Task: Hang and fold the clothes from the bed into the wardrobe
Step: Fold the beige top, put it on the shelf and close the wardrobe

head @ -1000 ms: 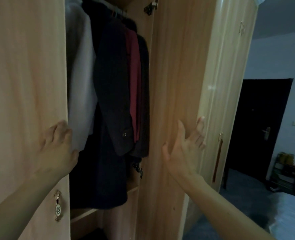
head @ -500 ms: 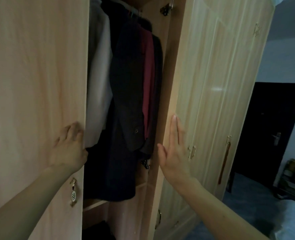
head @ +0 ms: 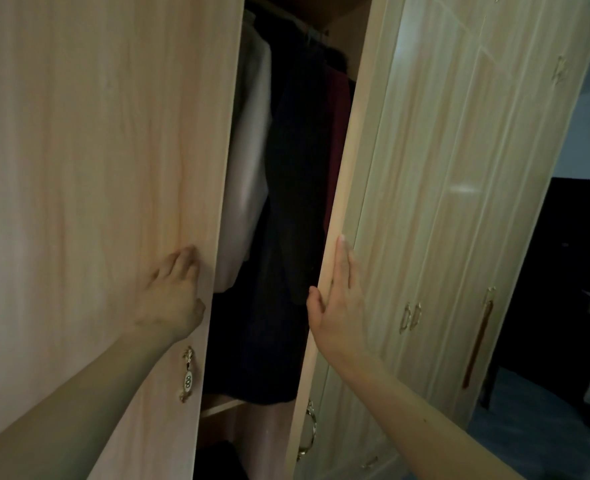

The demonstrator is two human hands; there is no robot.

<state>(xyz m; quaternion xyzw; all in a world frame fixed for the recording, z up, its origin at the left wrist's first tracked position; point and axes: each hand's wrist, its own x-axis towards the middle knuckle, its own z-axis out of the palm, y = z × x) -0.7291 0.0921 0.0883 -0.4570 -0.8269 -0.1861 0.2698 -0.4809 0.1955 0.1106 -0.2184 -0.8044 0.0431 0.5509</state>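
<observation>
The wardrobe stands right in front of me with both doors nearly together. My left hand (head: 172, 292) presses flat on the left door (head: 96, 168), close to its inner edge. Straight fingers of my right hand (head: 338, 299) push on the edge of the right door (head: 352, 168). Through the narrow gap hang a white garment (head: 248, 161), a dark coat (head: 297, 188) and a sliver of a red garment (head: 338, 133). The bed is out of view.
Small gold handles sit on the left door (head: 187, 375) and low on the right door (head: 308, 431). Further pale wardrobe doors (head: 477, 202) continue to the right. A dark room door (head: 570, 271) lies beyond, and blue floor (head: 528, 427) shows at lower right.
Both doors have swung inward and the gap has narrowed. My right hand went from reaching the door's inner face to pushing its edge. The camera has shifted left.
</observation>
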